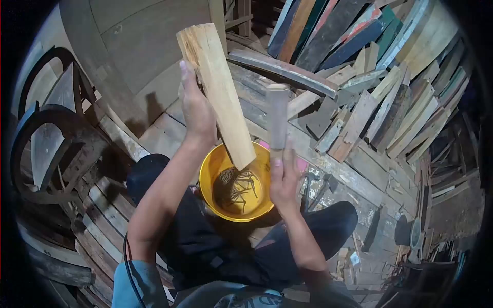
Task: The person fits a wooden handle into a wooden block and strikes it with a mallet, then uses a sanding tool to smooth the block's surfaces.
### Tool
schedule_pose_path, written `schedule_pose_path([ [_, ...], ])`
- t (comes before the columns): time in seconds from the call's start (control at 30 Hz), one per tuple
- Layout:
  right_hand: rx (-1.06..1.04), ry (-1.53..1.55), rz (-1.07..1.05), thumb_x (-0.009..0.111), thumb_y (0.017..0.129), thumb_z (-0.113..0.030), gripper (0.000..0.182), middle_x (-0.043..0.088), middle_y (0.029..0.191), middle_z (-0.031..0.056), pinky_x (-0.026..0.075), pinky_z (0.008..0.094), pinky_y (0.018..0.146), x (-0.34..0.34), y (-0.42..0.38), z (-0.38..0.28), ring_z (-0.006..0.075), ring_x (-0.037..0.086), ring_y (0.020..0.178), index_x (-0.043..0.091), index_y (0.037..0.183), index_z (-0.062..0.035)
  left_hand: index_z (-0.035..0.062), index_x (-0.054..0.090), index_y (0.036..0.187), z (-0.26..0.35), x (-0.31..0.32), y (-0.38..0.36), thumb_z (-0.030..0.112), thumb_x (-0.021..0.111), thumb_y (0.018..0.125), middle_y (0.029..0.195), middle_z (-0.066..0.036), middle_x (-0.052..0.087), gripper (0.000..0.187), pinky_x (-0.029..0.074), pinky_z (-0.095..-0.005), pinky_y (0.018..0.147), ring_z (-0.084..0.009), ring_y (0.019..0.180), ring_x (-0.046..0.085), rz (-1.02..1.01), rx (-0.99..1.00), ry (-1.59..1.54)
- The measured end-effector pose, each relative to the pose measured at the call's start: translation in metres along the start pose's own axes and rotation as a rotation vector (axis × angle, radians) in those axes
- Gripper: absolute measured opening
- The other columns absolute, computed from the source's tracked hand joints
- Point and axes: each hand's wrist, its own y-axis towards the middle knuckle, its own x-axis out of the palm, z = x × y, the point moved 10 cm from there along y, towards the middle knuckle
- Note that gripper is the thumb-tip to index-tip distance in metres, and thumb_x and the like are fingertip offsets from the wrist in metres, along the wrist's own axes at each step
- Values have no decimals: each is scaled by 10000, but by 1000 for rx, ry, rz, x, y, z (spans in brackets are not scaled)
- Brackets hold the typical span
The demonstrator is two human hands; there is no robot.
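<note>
Indoors, over littered floorboards (365,169), left hand (199,115) clasping timber (220,95), right hand (285,182) gripping blurred tool (278,115).

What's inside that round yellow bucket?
Dark, nail-like metal pieces lie in the bucket. A long, pale wooden block hides part of its far wall; anything beneath the pieces is hidden.

Ltrs (259,301) on shirt (221,293) (cut off by pic edge), illegible.

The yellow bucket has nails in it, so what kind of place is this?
Probably a woodworking shop: wood pieces stand in piles, nails lie in the bucket, and a hammer-like tool rests nearby.
</note>
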Motion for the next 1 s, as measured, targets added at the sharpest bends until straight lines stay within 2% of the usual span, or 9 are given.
schedule_pose_path([
  [0.1, -88, 6, 15, 459, 946, -121, 469, 523, 1097, 217, 460, 402, 807, -12, 9, -18, 354, 549, 956, 384, 1400, -29, 82, 514, 1183, -6, 8, -2, 509, 316, 985, 914, -45, 585, 510, 509, -266, 669, -122, 778, 592, -73, -29, -45],
  [0.27, 46, 3, -130, 518, 924, -165, 509, 520, 1077, 231, 480, 415, 773, 13, 23, -31, 400, 565, 903, 387, 1402, -48, 45, 460, 1282, -26, 26, -16, 498, 281, 998, 1120, -74, 574, 564, 467, -279, 877, -151, 995, 577, -146, 55, 24],
  [0.37, -113, -40, -120, 529, 921, -179, 518, 533, 1122, 259, 475, 422, 827, 29, -29, -11, 435, 567, 956, 387, 1402, -48, 43, 482, 1234, -4, 29, -9, 513, 290, 993, 1007, -77, 577, 562, 509, -297, 753, -145, 873, 600, -290, -17, -23],
  [0.5, -112, -41, -145, 523, 927, -177, 516, 504, 1019, 254, 469, 430, 762, 36, -18, -8, 403, 561, 886, 376, 1405, -46, 37, 471, 1235, -14, 8, -1, 503, 308, 992, 980, -84, 577, 549, 518, -303, 720, -155, 841, 607, -132, 103, 138],
  [0.6, -68, 37, -78, 510, 933, -175, 509, 489, 988, 247, 463, 427, 727, 20, 39, -31, 381, 532, 854, 374, 1403, -36, -14, 464, 1214, -23, 23, -14, 459, 238, 1015, 1040, -106, 547, 561, 447, -296, 840, -171, 943, 547, -195, 170, 288],
  [0.67, -103, 8, -105, 504, 935, -179, 514, 502, 1044, 275, 461, 444, 760, 26, 2, -21, 421, 534, 910, 366, 1405, -25, -35, 406, 1293, -25, 23, -8, 447, 242, 1018, 1197, -125, 496, 578, 364, -302, 977, -189, 1119, 475, -199, -11, 117],
  [0.77, -95, 12, -116, 503, 930, -190, 523, 474, 1218, 345, 423, 485, 887, 42, -45, 6, 509, 496, 1072, 363, 1402, -11, -60, 335, 1356, -22, 20, -2, 435, 219, 1024, 1341, -154, 407, 607, 252, -321, 1077, -211, 1255, 368, -239, 86, 151],
  [0.93, -91, -41, -19, 505, 920, -164, 493, 518, 993, 292, 467, 430, 646, 7, 33, -24, 415, 554, 891, 403, 1376, -5, -49, 415, 1256, -39, 38, -29, 382, 197, 1031, 1215, -160, 475, 533, 325, -333, 1011, -222, 1137, 444, -266, 135, 190],
  [1.0, -119, -59, -97, 514, 917, -167, 493, 525, 988, 289, 455, 430, 724, 25, -19, -6, 416, 548, 917, 412, 1356, 33, -47, 465, 1179, -25, 41, -19, 357, 187, 1034, 1111, -172, 519, 512, 374, -348, 960, -244, 1046, 497, -295, 150, 194],
])
